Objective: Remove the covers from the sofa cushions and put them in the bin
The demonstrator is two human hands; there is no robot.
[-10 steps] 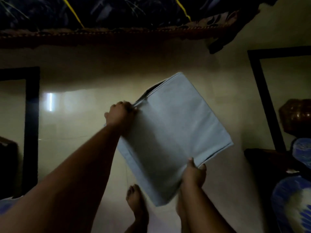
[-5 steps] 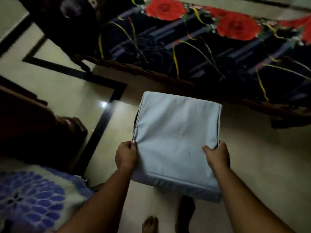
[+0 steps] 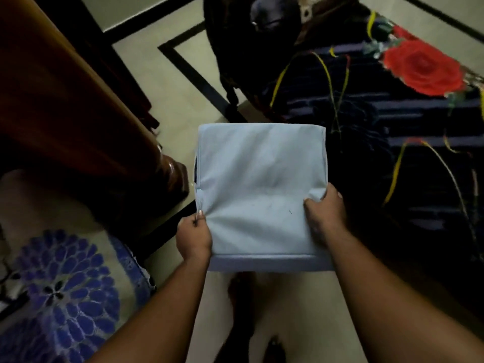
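The pale blue cushion [image 3: 262, 189] is gripped mid-frame: left hand [image 3: 193, 238] pinching the zip edge, right hand [image 3: 323, 216] clutching fabric, seemingly for unzipping.

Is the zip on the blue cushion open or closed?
Partly open. A dark gap shows along the left edge of the pale blue cushion cover, just above where the left hand pinches that edge. The right hand grips the other side.

pale blue cushion [image 3: 262, 189] (plain); dark sofa cover [image 3: 392, 121], red roses.
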